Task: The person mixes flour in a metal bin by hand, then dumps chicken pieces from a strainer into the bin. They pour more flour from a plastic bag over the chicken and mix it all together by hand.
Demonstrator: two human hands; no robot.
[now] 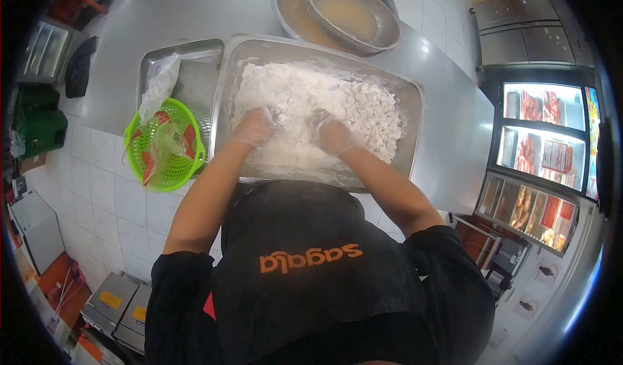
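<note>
A large metal tray (pixel 418 125) holds white flour (pixel 285 82), with flour-coated pieces (pixel 373 115) heaped in its right part. Both of my hands wear clear plastic gloves. In the left half of the tray, my left hand (pixel 255 128) reaches into the flour, and its fingertips are buried or whitened. My right hand (pixel 332 134) is near the middle, beside the coated pieces, with its fingers down in the flour. What either hand holds, if anything, is hidden by flour and blur.
A green basket (pixel 134 154) with plastic packaging overlaps a smaller metal tray (pixel 195 48) on the left. Beyond the large tray, a metal bowl (pixel 285 14) of cloudy liquid holds a strainer (pixel 392 37). A lit display fridge (pixel 496 144) stands at the right.
</note>
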